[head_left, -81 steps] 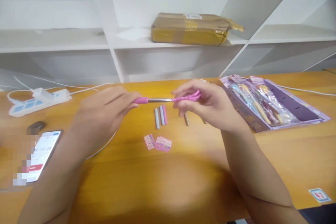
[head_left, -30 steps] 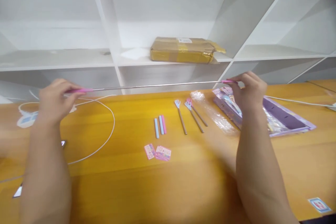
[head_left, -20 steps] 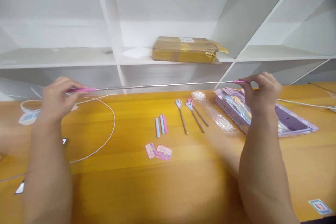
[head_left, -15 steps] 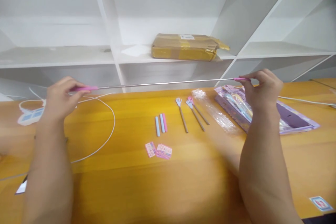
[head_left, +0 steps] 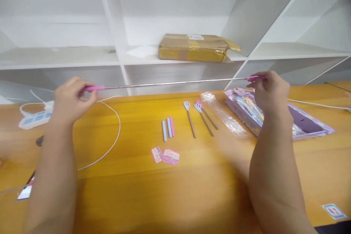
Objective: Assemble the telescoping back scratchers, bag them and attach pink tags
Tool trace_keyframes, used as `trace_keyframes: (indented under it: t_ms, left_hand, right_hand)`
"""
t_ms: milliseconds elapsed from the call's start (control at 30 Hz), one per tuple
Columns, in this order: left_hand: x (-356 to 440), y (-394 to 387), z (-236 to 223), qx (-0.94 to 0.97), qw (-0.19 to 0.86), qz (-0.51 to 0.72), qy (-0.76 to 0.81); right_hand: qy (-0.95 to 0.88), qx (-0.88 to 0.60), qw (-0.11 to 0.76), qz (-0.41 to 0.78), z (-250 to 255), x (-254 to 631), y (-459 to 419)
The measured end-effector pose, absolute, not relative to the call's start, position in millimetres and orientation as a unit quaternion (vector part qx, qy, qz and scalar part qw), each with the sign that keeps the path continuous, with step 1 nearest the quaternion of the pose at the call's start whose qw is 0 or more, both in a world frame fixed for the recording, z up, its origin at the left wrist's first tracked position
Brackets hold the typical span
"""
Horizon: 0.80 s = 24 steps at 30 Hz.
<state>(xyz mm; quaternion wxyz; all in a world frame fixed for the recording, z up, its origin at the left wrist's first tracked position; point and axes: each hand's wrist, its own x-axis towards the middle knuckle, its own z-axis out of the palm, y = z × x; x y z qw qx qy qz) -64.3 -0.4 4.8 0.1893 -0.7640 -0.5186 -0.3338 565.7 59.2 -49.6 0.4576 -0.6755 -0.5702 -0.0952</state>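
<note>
A thin telescopic metal rod (head_left: 175,82) is stretched out level above the wooden table (head_left: 170,193). My left hand (head_left: 72,98) grips its pink handle at the left end. My right hand (head_left: 270,91) pinches the pink head at the right end. Below the rod lie three short sleeves in blue and pink (head_left: 168,128) and three collapsed rods with small claw heads (head_left: 201,117). Two small pink cards (head_left: 166,155) rest nearer to me.
A purple pack of more rods (head_left: 309,126) and a clear wrapper (head_left: 222,117) lie at the right. A white power strip (head_left: 34,119) with a looping cable and a phone (head_left: 26,192) are at the left. White shelves behind hold a brown parcel (head_left: 196,47).
The rod was short between my close hands; my hands drew apart and it is stretched to full length. In the last second both hands rose slightly.
</note>
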Motion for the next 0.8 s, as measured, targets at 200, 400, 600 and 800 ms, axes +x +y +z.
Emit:
trace_keyframes:
  t_ms: [200,400,600,800]
  left_hand:
    - [-63.6,-1.1,4.0,-0.754,0.192,-0.332,-0.533]
    - [-62.0,-5.8,6.3,-0.735,0.225,-0.365,-0.526]
    - [-64.6,-13.4,8.6,-0.731,0.231,-0.403,-0.499]
    - [-76.4,-11.3,15.6,-0.731,0.254,-0.359,-0.522]
  right_hand:
    - [-0.588,-0.638,0.489,-0.094,-45.9,564.8,58.1]
    - [-0.611,-0.629,0.466,-0.115,-44.7,568.5,57.9]
    - [-0.622,-0.608,0.476,-0.131,-44.4,568.8,57.7]
    - [-0.628,-0.569,0.505,-0.168,-44.0,571.1,58.5]
